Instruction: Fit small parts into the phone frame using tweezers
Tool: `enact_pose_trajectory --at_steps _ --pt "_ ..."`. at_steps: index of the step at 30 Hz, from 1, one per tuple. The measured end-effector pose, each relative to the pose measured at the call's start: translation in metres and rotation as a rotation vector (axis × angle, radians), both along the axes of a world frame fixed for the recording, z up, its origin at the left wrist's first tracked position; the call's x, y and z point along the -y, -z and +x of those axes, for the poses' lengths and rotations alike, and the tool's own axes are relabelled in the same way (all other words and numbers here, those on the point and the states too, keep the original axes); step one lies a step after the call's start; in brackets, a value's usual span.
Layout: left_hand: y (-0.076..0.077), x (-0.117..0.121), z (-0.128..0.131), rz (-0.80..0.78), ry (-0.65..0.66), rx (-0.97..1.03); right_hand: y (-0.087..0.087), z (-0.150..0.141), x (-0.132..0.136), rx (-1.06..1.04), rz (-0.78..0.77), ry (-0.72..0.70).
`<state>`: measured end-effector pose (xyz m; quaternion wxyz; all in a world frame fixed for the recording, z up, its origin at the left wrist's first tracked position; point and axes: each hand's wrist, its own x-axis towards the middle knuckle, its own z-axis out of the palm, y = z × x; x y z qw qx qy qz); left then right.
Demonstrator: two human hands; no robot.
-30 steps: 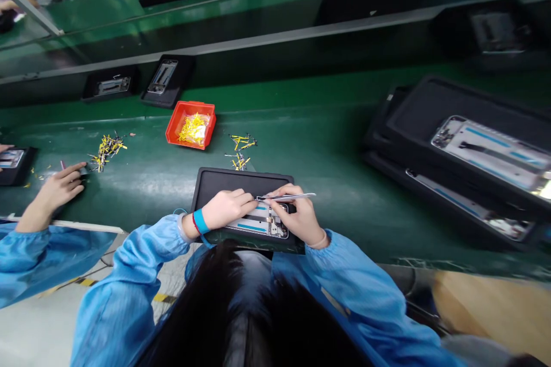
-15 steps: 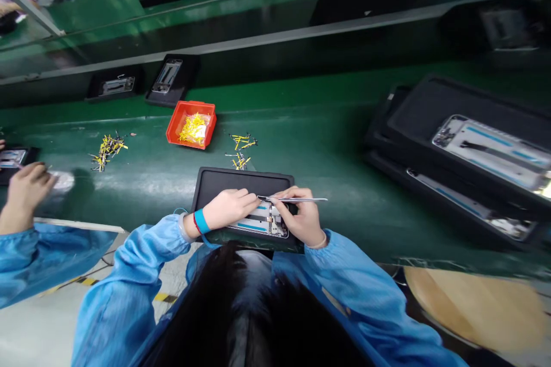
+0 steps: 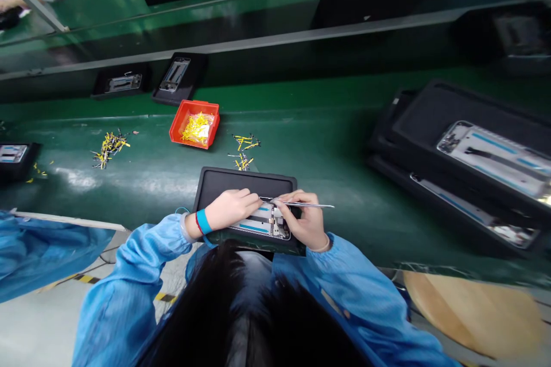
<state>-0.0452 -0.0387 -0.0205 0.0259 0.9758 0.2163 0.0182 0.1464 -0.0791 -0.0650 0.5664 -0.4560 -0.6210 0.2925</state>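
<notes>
Broadly, the long green conveyor belt (image 3: pixel 327 143) ran across my whole view, and I sat at its near edge in pale blue sleeves. Off to my right lay a stack of large black moulded trays (image 3: pixel 430 120), the top one carrying a silver phone frame with blue strips (image 3: pixel 495 155). Directly before me sat my own black rectangular tray (image 3: pixel 228 180), touching both my wrists, with a silver phone chassis marked by a blue strip (image 3: pixel 262 222) lying in its near half.

My left hand (image 3: pixel 230 209), with a blue band at the wrist, rested on the chassis with its fingers drawn together and pressed down, steadying it. My right hand (image 3: pixel 303 223) was curled, thumb and forefinger pinching a pair of thin silver metal tweezers (image 3: pixel 301 205). They lay almost level, their tips pointing left at the chassis's upper edge, just beside my left fingertips; I could not tell whether anything was caught in the tips.

Farther out on the belt stood a small red plastic bin of yellow parts (image 3: pixel 194 123), with a scatter of loose yellow and black connectors (image 3: pixel 243 152) between it and my tray, and a second such scatter (image 3: pixel 107 146) well to the left. Two small black trays (image 3: pixel 150 80) lay beyond, against the belt's far edge.
</notes>
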Motion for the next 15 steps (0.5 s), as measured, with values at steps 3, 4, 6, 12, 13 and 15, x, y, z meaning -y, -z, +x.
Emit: enact_pose_trajectory --at_steps 3,4,6,12,13,15 --pt "-0.0001 0.0001 0.0002 -0.01 -0.002 -0.011 0.0005 0.001 0.0003 0.023 -0.002 0.004" --pt "-0.0002 0.0002 0.0002 -0.011 -0.003 -0.013 0.0005 0.0013 0.0004 0.034 -0.002 0.002" --pt "-0.0004 0.0005 0.0003 -0.012 -0.006 -0.01 0.0001 0.0017 0.0003 0.054 0.005 -0.005" --pt "-0.0013 0.0006 0.0006 -0.024 -0.013 -0.031 -0.004 0.0004 -0.0018 0.118 0.069 -0.09" --pt "-0.0015 0.0005 0.0007 -0.026 -0.016 -0.04 -0.0048 0.0 -0.0023 0.13 0.082 -0.105" --pt "-0.0019 0.0003 0.0009 -0.026 -0.016 -0.054 -0.0065 -0.0009 -0.0032 0.15 0.1 -0.124"
